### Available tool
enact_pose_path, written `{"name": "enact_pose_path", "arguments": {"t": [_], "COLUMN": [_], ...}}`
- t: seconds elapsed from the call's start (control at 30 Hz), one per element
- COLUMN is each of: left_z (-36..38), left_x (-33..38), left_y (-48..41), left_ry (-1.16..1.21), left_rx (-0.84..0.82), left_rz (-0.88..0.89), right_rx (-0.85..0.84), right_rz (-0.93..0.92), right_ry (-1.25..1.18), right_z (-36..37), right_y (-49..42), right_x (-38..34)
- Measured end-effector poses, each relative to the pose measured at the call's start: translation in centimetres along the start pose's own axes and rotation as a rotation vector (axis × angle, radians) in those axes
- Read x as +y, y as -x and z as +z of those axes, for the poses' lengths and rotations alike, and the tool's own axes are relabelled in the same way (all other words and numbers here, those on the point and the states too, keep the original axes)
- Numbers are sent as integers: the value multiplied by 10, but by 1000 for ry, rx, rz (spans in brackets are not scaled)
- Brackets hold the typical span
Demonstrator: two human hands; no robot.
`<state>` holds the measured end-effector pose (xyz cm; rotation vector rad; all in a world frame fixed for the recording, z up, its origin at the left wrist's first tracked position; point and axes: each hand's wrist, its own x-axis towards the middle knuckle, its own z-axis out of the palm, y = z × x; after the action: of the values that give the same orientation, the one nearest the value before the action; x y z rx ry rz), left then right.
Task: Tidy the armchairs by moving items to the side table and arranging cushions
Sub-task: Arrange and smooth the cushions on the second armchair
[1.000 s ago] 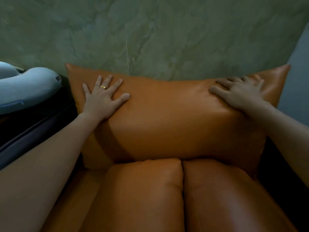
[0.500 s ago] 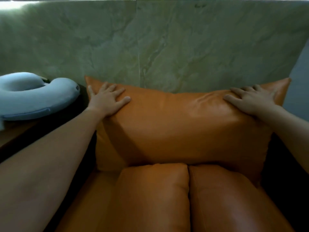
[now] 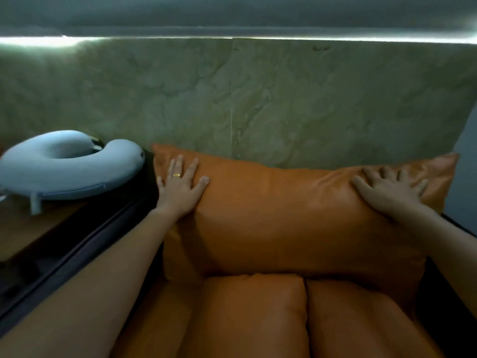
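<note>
A large orange leather back cushion [image 3: 284, 215] stands upright at the rear of the armchair, against the green marbled wall. My left hand [image 3: 180, 189] lies flat on its upper left corner, fingers spread, a gold ring on one finger. My right hand [image 3: 387, 189] lies flat on its upper right corner, fingers apart. Neither hand grips anything. Below the back cushion, two orange seat cushions [image 3: 258, 319] sit side by side. A light blue U-shaped neck pillow [image 3: 64, 169] rests on the wooden side table [image 3: 25, 233] at the left.
The dark armrest [image 3: 77, 259] of the chair runs between the side table and the seat. A second dark armrest [image 3: 451, 293] borders the right side. The marbled wall [image 3: 258, 99] rises straight behind the chair, with a light strip along its top.
The view has tilted upward, so the cushion and hands sit lower in frame and the neck pillow shows fully. Both hands stay pressed on the back cushion's top corners.
</note>
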<state>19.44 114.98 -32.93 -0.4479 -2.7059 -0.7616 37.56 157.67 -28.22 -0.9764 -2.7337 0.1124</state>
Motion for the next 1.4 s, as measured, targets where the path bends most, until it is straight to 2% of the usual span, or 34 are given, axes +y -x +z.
{"name": "enact_pose_path", "arguments": {"t": [0.13, 0.2, 0.33, 0.43, 0.6, 0.67, 0.8, 0.93, 1.1, 1.23, 1.3, 1.4], "left_z": [30, 42, 60, 91, 146, 158, 159, 136, 86, 34, 14, -11], "left_x": [-2, -7, -28, -56, -98, -108, -125, -147, -120, -67, -47, -23], "left_y": [53, 63, 73, 89, 112, 124, 148, 185, 214, 255, 278, 311], "left_ry": [455, 607, 655, 686, 709, 709, 713, 597, 549, 641, 658, 739], "left_rx": [148, 177, 227, 246, 311, 276, 85, -202, -393, -432, -449, -493], "left_rz": [-238, -276, -177, -116, -89, -113, -181, -204, -279, -239, -193, -181], "right_rx": [-15, -27, -136, -163, -78, -44, 12, -28, -93, -292, -416, -491], "right_rz": [-284, -420, -714, -803, -889, -914, -928, -857, -778, -624, -494, -278], "right_ry": [-33, -59, -74, 1, -127, -159, -208, -224, -83, -157, -187, -359], "right_z": [16, 19, 22, 36, 71, 79, 78, 73, 64, 73, 79, 71], "right_y": [32, 39, 41, 34, 24, 24, 35, 67, 139, 213, 248, 287], "right_x": [-89, -142, -249, -318, -376, -375, -362, -333, -257, -187, -156, -124]}}
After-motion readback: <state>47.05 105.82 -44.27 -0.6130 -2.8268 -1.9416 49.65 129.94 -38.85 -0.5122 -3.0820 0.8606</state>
